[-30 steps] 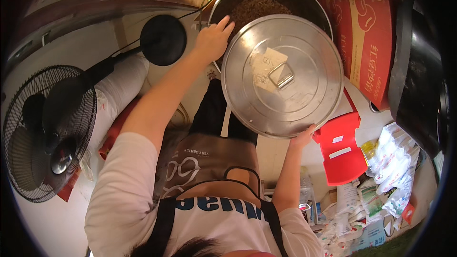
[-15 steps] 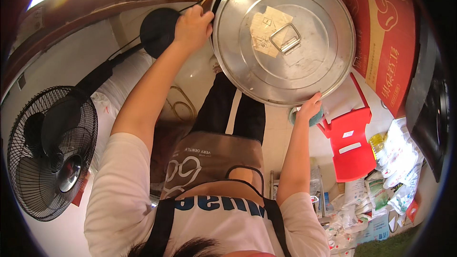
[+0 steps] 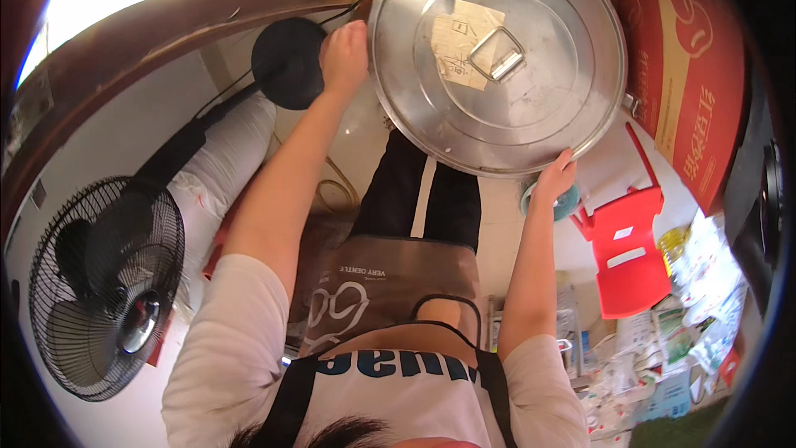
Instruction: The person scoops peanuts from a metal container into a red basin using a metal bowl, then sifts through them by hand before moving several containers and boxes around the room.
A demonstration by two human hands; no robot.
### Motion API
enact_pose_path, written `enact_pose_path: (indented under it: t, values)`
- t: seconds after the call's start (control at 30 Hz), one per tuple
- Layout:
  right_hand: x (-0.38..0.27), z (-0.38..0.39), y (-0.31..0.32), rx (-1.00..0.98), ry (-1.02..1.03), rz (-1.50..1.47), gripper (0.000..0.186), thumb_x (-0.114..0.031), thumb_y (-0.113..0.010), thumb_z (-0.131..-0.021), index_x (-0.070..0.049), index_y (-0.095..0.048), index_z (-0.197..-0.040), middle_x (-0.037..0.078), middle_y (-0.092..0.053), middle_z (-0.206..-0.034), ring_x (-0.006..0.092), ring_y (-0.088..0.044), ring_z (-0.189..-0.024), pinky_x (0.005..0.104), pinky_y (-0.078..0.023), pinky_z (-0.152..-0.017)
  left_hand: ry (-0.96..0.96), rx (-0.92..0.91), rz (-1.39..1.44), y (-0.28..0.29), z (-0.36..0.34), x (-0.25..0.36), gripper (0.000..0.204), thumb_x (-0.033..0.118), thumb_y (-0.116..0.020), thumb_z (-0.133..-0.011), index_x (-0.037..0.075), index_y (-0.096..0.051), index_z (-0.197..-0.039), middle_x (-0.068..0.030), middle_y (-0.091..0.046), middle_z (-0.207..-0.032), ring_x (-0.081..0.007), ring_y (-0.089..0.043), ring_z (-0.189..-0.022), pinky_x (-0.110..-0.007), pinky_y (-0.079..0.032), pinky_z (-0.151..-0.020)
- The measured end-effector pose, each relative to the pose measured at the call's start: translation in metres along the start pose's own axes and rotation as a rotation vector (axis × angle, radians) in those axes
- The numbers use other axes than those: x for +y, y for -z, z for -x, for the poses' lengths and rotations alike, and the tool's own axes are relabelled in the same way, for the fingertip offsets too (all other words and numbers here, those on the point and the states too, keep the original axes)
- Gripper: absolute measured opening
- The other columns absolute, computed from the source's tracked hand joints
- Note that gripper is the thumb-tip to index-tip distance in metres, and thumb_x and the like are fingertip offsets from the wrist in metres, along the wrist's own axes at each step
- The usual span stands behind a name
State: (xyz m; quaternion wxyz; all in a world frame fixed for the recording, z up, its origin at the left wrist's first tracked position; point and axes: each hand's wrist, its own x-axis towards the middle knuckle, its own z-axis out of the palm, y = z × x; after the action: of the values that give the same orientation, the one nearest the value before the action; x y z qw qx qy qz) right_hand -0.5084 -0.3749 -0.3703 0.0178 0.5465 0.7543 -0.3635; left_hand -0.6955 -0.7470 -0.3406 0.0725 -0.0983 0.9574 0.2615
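Note:
A large round steel lid (image 3: pixel 497 58) with a metal handle and a paper label on top fills the upper middle of the view. My left hand (image 3: pixel 344 50) grips its left rim with the fingers curled. At the lower right rim my right hand (image 3: pixel 555 178) holds the edge from below. The lid hides whatever is underneath it. Both my bare forearms reach up from the lower edge, above my brown apron (image 3: pixel 390 282) and dark trousers.
A black standing fan (image 3: pixel 104 286) is at the left, with a white sack (image 3: pixel 220 158) and a black round disc (image 3: pixel 286 62) beyond it. A red plastic chair (image 3: pixel 626 253) stands at the right below a big red sack (image 3: pixel 692 66). Several packets (image 3: pixel 680 340) lie at the lower right.
The lid has moved up and away from me, and now covers the big pot with brown contents that showed one second ago. Both hands moved with it along its rim.

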Motion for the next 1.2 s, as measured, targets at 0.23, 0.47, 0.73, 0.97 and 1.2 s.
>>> enact_pose_path:
  t: [0.23, 0.47, 0.73, 0.97, 1.2]
  values:
    - [0.004, -0.066, -0.01, -0.056, -0.105, -0.509, 0.057, -0.041, -0.037, -0.098, 0.006, -0.048, -0.13, 0.019, -0.054, -0.128, 0.0284, -0.051, -0.118, 0.0341, -0.037, -0.101, 0.059, 0.259, -0.352, -0.05, 0.007, -0.01, 0.031, 0.031, -0.04, -0.096, 0.012, -0.06, -0.11, -0.012, -0.058, -0.113, -0.0317, -0.053, -0.108, -0.048, -0.042, -0.087]
    - [-0.045, -0.184, -0.01, -0.33, -0.337, -1.004, 0.043, -0.036, -0.039, -0.094, -0.002, -0.058, -0.112, 0.011, -0.063, -0.11, 0.0233, -0.057, -0.1, 0.0355, -0.043, -0.091, 0.452, 0.304, 0.253, -0.024, 0.012, 0.007, 0.061, 0.037, -0.079, -0.072, -0.006, -0.057, -0.109, -0.0129, -0.058, -0.103, -0.0223, -0.056, -0.09, -0.036, -0.046, -0.081]
    - [-0.067, -0.154, -0.006, -0.242, -0.136, -0.928, 0.056, -0.046, -0.049, -0.094, 0.002, -0.053, -0.122, 0.009, -0.056, -0.124, 0.0208, -0.053, -0.11, 0.0331, -0.037, -0.098, 0.461, 0.103, 0.348, -0.02, 0.033, 0.031, 0.042, 0.032, -0.06, -0.088, -0.005, -0.056, -0.108, -0.0086, -0.061, -0.099, -0.016, -0.056, -0.086, -0.028, -0.046, -0.076]
    - [-0.066, -0.181, -0.01, -0.388, -0.431, -0.793, 0.054, -0.047, -0.056, -0.091, -0.001, -0.058, -0.12, 0.009, -0.062, -0.117, 0.0233, -0.058, -0.107, 0.04, -0.045, -0.093, 0.606, -0.016, 1.131, -0.021, 0.028, 0.004, 0.043, 0.037, -0.03, -0.102, 0.006, -0.05, -0.124, -0.0055, -0.055, -0.111, -0.0191, -0.054, -0.104, -0.035, -0.044, -0.09]
    - [-0.035, -0.209, -0.025, -0.398, -0.528, -0.845, 0.039, -0.036, -0.061, -0.091, -0.002, -0.064, -0.109, 0.008, -0.068, -0.101, 0.0215, -0.064, -0.092, 0.0358, -0.052, -0.083, 0.71, -0.059, 1.029, -0.015, 0.018, 0.005, 0.044, 0.037, -0.026, -0.102, 0.007, -0.05, -0.123, -0.0025, -0.056, -0.099, -0.0183, -0.055, -0.097, -0.034, -0.044, -0.089]
